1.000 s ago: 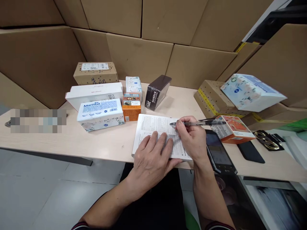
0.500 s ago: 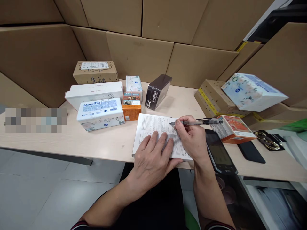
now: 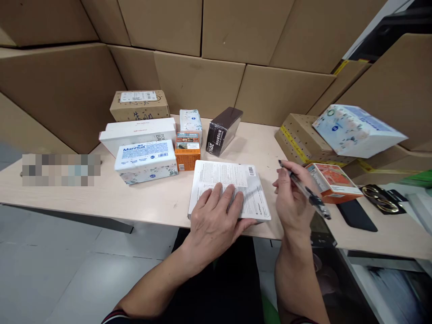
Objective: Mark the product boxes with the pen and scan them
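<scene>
Printed text and a barcode cover the upper face of a flat white box [image 3: 221, 173], which lies at the front of the table. My left hand [image 3: 218, 220] rests on it with fingers spread and the thumb along its near edge. To the right of the box, my right hand [image 3: 295, 198] is raised and grips a pen [image 3: 305, 189] between thumb and fingers. The pen's tip points up and left, away from the box. Behind the box stand a dark brown carton [image 3: 224, 130] and a small orange box [image 3: 188, 153].
On the left are a Manhua tissue pack [image 3: 146, 162], a long white box [image 3: 138, 130] and a brown parcel [image 3: 140, 105]. To the right are another tissue pack [image 3: 357, 130], an orange box [image 3: 334, 182], a black phone [image 3: 357, 214] and a dark handheld device [image 3: 322, 234]. Cardboard walls [image 3: 202, 85] stand behind.
My right hand has lifted the pen off the white box and moved right, turning the pen so it slants. The barcode has come into view. My left hand stays on the box.
</scene>
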`<state>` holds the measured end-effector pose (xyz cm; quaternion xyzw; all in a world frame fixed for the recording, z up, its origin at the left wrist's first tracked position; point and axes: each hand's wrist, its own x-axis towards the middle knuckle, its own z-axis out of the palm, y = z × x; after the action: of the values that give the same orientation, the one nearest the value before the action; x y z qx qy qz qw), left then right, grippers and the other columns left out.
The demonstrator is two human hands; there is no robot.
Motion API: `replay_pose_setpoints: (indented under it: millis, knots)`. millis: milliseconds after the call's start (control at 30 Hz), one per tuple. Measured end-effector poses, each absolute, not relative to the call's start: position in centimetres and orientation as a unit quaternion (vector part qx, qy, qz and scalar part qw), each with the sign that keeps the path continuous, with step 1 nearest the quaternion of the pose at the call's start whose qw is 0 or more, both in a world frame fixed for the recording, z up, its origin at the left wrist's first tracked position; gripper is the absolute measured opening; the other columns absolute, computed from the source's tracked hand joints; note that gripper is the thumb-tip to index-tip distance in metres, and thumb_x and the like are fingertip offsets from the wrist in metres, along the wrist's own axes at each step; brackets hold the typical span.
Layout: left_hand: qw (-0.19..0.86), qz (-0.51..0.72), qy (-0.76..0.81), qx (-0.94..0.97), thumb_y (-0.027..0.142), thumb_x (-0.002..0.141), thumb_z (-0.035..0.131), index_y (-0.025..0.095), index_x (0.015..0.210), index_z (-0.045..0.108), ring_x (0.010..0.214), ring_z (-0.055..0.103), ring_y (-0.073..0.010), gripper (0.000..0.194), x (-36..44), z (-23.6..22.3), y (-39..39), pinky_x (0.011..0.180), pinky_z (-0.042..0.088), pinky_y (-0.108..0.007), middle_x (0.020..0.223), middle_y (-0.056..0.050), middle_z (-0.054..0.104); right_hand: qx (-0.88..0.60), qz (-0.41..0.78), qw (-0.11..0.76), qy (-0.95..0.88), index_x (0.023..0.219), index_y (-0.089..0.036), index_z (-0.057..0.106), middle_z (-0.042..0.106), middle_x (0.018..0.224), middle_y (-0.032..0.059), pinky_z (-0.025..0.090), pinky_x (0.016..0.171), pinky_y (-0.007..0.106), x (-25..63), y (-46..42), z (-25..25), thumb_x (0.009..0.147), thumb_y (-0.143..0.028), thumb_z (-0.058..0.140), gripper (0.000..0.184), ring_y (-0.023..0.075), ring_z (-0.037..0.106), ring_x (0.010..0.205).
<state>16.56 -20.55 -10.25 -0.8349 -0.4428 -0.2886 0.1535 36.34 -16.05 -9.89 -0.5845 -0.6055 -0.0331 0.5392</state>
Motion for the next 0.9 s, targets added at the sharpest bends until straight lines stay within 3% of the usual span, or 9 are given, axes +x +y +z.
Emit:
replay_pose_setpoints:
  millis: [133,233,300,467,567,667,767,833,900]
  knots:
    - [0.164,-0.292,-0.453,-0.826,0.056,0.098,0.053,0.015,0.122,0.066,0.12,0.066,-0.0344,0.049,16.7,-10.3,-20.1,0.094,0.053,-0.045,0.13,-0.012,0.07,-0.623,-0.116,0.313,-0.708,0.135,-0.018,0.059,0.067,0.128,0.0152,0.051,0.098,0.046,39.8,-17.5,-10.0,0.099,-0.019,0.04,0.04,0.0278,0.062,0.115]
    - [0.172,-0.295,-0.452,-0.824,0.054,0.098,0.054,0.015,0.122,0.066,0.12,0.065,-0.0351,0.048,16.8,-10.4,-20.0,0.094,0.053,-0.045,0.13,-0.012,0.07,-0.628,-0.126,0.157,-0.752,0.145,-0.015,0.05,0.062,0.139,0.0165,0.051,0.097,0.05,40.6,-18.1,-10.7,0.095,-0.01,0.036,0.052,0.0335,0.055,0.124]
    - [0.177,-0.298,-0.45,-0.823,0.054,0.098,0.055,0.015,0.123,0.066,0.12,0.066,-0.0352,0.047,16.8,-10.6,-19.9,0.094,0.052,-0.045,0.129,-0.012,0.07,-0.621,-0.135,0.115,-0.764,0.144,-0.018,0.051,0.062,0.141,0.0149,0.051,0.092,0.051,40.2,-17.9,-11.4,0.095,-0.011,0.039,0.052,0.0379,0.052,0.127]
    - [0.181,-0.304,-0.442,-0.825,0.054,0.097,0.056,0.014,0.123,0.065,0.119,0.066,-0.0345,0.048,16.7,-10.7,-19.9,0.094,0.052,-0.045,0.128,-0.013,0.071,-0.6,-0.106,0.105,-0.786,0.139,-0.024,0.057,0.065,0.139,0.013,0.053,0.085,0.052,38.4,-16.7,-12.6,0.092,-0.011,0.046,0.051,0.0405,0.052,0.125]
    - [0.179,-0.306,-0.438,-0.826,0.053,0.097,0.057,0.015,0.123,0.065,0.119,0.066,-0.0344,0.047,16.6,-10.7,-19.9,0.094,0.052,-0.045,0.128,-0.015,0.071,-0.602,-0.102,0.141,-0.779,0.142,-0.023,0.054,0.065,0.139,0.0115,0.052,0.093,0.052,38.8,-17.3,-12.4,0.094,-0.012,0.045,0.05,0.0359,0.053,0.126]
    - [0.175,-0.301,-0.439,-0.828,0.053,0.097,0.058,0.015,0.124,0.065,0.12,0.065,-0.0347,0.047,16.6,-10.6,-19.9,0.095,0.052,-0.045,0.129,-0.014,0.07,-0.63,-0.117,0.234,-0.732,0.147,-0.019,0.048,0.064,0.137,0.0155,0.046,0.105,0.054,40.8,-20.1,-12.0,0.101,-0.031,0.043,0.048,0.032,0.056,0.125]
    - [0.176,-0.296,-0.443,-0.828,0.052,0.097,0.058,0.015,0.125,0.065,0.122,0.065,-0.0354,0.047,16.6,-10.6,-20.0,0.095,0.051,-0.045,0.13,-0.014,0.07,-0.708,-0.102,0.256,-0.65,0.154,-0.017,0.038,0.055,0.143,0.0229,0.042,0.106,0.062,43.2,-23.6,-12.4,0.094,-0.062,0.05,0.076,0.0407,0.052,0.131]
    - [0.177,-0.294,-0.444,-0.828,0.052,0.097,0.057,0.015,0.126,0.064,0.122,0.064,-0.0356,0.047,16.6,-10.7,-20.0,0.096,0.05,-0.045,0.131,-0.013,0.07,-0.757,-0.061,0.24,-0.605,0.156,-0.017,0.035,0.052,0.145,0.0269,0.044,0.102,0.064,44.2,-25.4,-13.2,0.086,-0.07,0.057,0.091,0.0458,0.05,0.133]
    - [0.179,-0.295,-0.444,-0.827,0.051,0.097,0.057,0.015,0.126,0.064,0.122,0.064,-0.0358,0.047,16.7,-10.8,-19.9,0.096,0.05,-0.046,0.132,-0.013,0.069,-0.778,-0.034,0.221,-0.587,0.156,-0.015,0.036,0.054,0.141,0.0298,0.045,0.099,0.063,44.6,-26.2,-14.2,0.084,-0.069,0.061,0.094,0.0474,0.053,0.13]
